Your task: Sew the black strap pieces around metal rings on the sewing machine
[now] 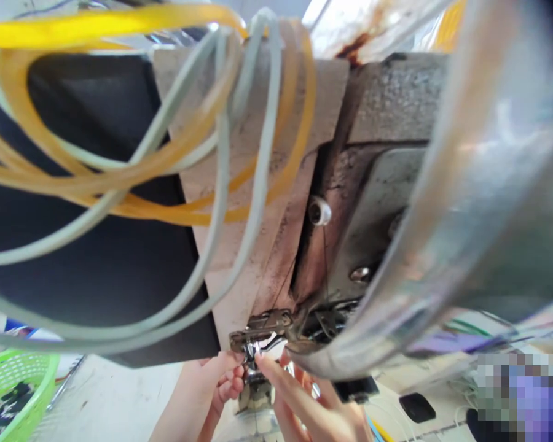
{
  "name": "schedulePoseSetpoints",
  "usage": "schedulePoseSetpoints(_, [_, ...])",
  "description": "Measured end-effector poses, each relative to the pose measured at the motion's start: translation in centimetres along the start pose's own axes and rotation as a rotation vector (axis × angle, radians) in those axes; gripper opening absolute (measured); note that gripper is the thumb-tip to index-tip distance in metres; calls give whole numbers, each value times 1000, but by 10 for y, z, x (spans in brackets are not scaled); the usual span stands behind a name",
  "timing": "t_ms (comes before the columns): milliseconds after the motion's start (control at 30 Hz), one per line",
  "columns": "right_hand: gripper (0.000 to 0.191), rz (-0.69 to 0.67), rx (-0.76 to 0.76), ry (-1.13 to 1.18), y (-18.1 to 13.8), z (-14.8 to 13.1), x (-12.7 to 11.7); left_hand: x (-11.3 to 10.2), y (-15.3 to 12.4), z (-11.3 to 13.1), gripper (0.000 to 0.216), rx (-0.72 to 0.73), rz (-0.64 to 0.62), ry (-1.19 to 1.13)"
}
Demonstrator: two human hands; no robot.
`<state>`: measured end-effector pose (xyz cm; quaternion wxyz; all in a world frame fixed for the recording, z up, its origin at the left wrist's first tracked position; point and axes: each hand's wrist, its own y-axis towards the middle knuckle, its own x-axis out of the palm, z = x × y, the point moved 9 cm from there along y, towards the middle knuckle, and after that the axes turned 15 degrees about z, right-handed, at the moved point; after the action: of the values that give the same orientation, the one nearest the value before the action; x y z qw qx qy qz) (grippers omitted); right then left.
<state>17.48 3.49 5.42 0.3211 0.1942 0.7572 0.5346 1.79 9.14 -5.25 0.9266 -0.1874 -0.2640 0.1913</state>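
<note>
Low in the middle, both hands are at the small metal parts of what looks like a sewing machine's needle area (258, 350). On its left side my left hand (219, 387) is closed, thumb and forefinger pinched together; whatever lies between the tips is too small to name. My right hand (308, 399) reaches in from the right, forefinger stretched to the metal parts and the others curled; its tips are partly hidden, and anything they grip cannot be made out. A thin dark thread (325, 258) runs down from a white ring guide (320, 211) towards the mechanism.
Yellow tubes (166, 212) and pale grey tubes (262, 184) loop close before the camera. A large curved metallic cover (442, 202) blocks the right. A green basket (46, 387) with dark pieces stands lower left. A blurred-out person (520, 393) is at lower right.
</note>
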Motion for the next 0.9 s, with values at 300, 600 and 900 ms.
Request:
schedulePoseSetpoints(300, [37, -40, 89, 125, -3, 4, 5, 18, -9, 16, 21, 75, -44, 119])
schedulePoseSetpoints(600, [22, -99, 429, 247, -20, 23, -29, 29, -8, 24, 22, 55, -199, 207])
schedulePoseSetpoints(900, [14, -839, 408, 58, -109, -10, 14, 11, -30, 37, 34, 116, -322, 433])
